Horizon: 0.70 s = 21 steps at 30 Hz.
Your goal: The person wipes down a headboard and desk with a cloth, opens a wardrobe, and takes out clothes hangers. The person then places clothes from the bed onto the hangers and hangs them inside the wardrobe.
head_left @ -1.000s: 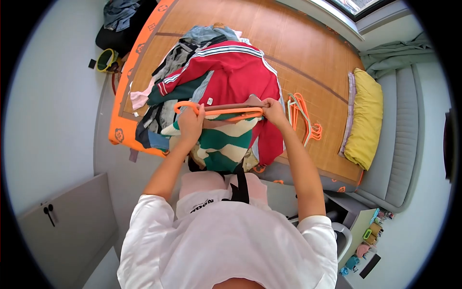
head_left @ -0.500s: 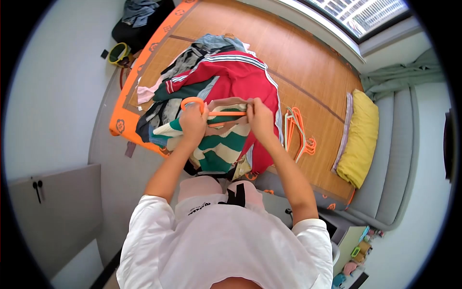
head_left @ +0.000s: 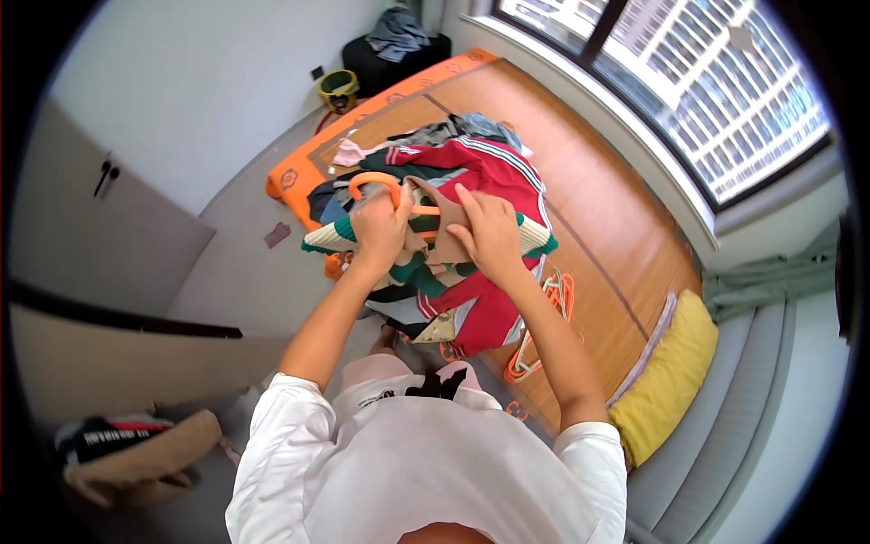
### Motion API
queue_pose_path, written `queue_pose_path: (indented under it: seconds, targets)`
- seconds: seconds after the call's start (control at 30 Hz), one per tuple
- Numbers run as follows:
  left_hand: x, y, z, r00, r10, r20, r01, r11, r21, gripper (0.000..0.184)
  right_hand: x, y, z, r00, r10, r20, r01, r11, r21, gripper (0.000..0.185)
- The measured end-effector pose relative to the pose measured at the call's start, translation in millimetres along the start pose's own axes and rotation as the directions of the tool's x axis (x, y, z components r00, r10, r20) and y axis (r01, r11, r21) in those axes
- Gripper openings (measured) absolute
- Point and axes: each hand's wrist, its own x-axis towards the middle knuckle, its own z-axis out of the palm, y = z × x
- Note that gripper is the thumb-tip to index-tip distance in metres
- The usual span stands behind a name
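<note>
My left hand (head_left: 379, 228) is closed around an orange clothes hanger (head_left: 368, 179), its hook curving above my fist. The hanger's bar runs to the right, into the neck of a green-and-cream knitted sweater (head_left: 418, 276) with a brown collar. Cream and green ends of the sweater stick out on both sides. Against the right side of the collar is my right hand (head_left: 492, 232), fingers stretched and thumb apart. The far end of the hanger is hidden by the collar. Below lies a heap of clothes with a red jacket (head_left: 494, 181) with white stripes.
The heap rests on a bed with a bamboo mat (head_left: 594, 258) and orange edging. Several orange and white hangers (head_left: 560, 299) lie to its right. A yellow folded quilt (head_left: 671, 381) is beyond them. A black seat with denim (head_left: 399, 34) stands at the back.
The view has tilted up and turned, showing more window. My right hand has loosened from its pinch at the collar and spread its fingers. The sweater now extends out on both sides of my hands.
</note>
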Motion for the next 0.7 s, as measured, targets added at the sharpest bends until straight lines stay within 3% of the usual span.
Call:
queue_pose_path:
  seconds: [0.03,0.13,0.17,0.33,0.43,0.53,0.6,0.63,0.7]
  targets:
    - [-1.0,3.9,-9.5,0.999,0.031,-0.025,-0.029,0.998,0.056,0.032,4.7,-5.4,0.9,0.991,-0.064,0.114,0.064,0.998,0.001,0.058]
    - [-4.3,17.1,-40.9,0.993,0.108,-0.053,-0.098,0.981,0.166,0.031,16.1,-42.6,19.3,0.964,-0.137,0.228,0.143,0.99,-0.01,0.053]
    - [-6.3,19.7,-53.1,0.994,0.106,-0.038,-0.099,0.981,0.166,0.029,22.0,-53.0,29.9,0.976,-0.201,0.081,0.195,0.978,0.075,0.043]
    - [-15.7,-8.1,-140.7,0.974,0.2,-0.109,-0.176,0.964,0.199,0.029,48.3,-108.6,40.4,0.963,-0.268,0.01,0.26,0.943,0.205,0.025]
    - [-35.6,-44.8,-206.6,0.954,0.199,-0.224,-0.099,0.915,0.39,0.027,63.6,-140.5,45.6,0.968,-0.251,-0.006,0.241,0.92,0.31,0.022]
    - [-65.7,-54.8,-268.1,0.959,0.057,-0.278,0.095,0.858,0.504,0.026,71.9,-189.0,64.0,0.952,-0.305,-0.008,0.28,0.864,0.419,0.022]
    - [-81.9,-51.1,-299.2,0.936,0.188,-0.298,0.032,0.798,0.602,0.025,73.8,-231.8,76.3,0.933,-0.359,-0.003,0.319,0.824,0.469,0.021]
    - [-87.8,-44.9,-314.4,0.93,0.18,-0.32,0.062,0.781,0.622,0.025,74.4,-256.6,82.1,0.918,-0.395,-0.035,0.359,0.791,0.495,0.02]
    - [-103.1,-32.2,-337.2,0.9,0.318,-0.297,-0.067,0.775,0.628,0.026,71.8,-306.7,94.4,0.891,-0.448,-0.072,0.408,0.722,0.558,0.019]
